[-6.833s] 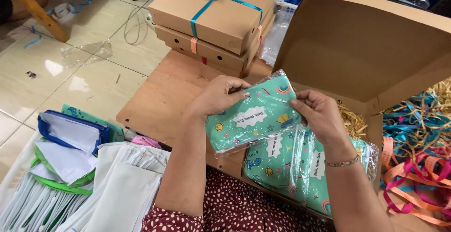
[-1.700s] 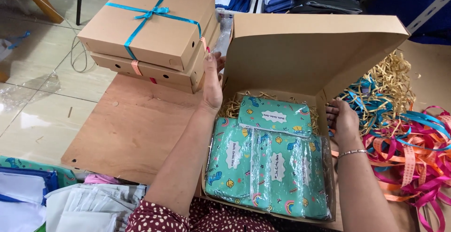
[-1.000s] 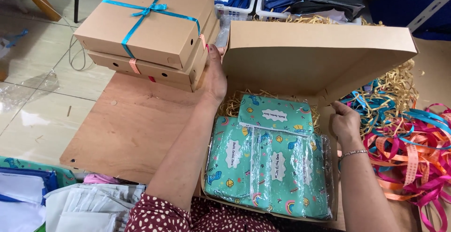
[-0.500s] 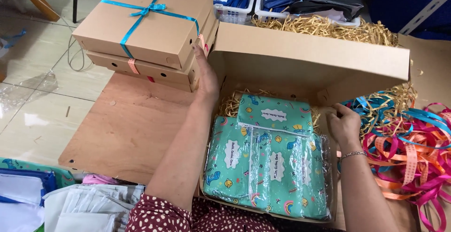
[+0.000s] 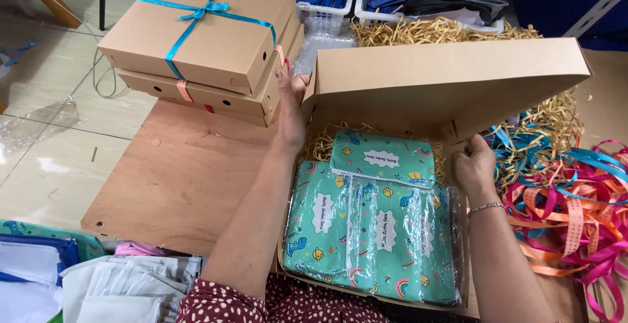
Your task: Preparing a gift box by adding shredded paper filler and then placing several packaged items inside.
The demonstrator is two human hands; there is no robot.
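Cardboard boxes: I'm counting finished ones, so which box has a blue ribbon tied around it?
The top box of the stack at upper left, closed with a bow. The box beneath shows no blue ribbon; the open box has none.

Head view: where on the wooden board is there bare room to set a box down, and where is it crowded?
Bare wooden board lies between the stacked ribboned boxes, the left hand and forearm, and the folded cloth pile. Crowded: the open box is packed with green packets, and ribbons and paper shred fill the side by the right hand.

Gift-packing workshop: stacked boxes (image 5: 209,42), ribbons (image 5: 575,192), paper shred (image 5: 425,32).
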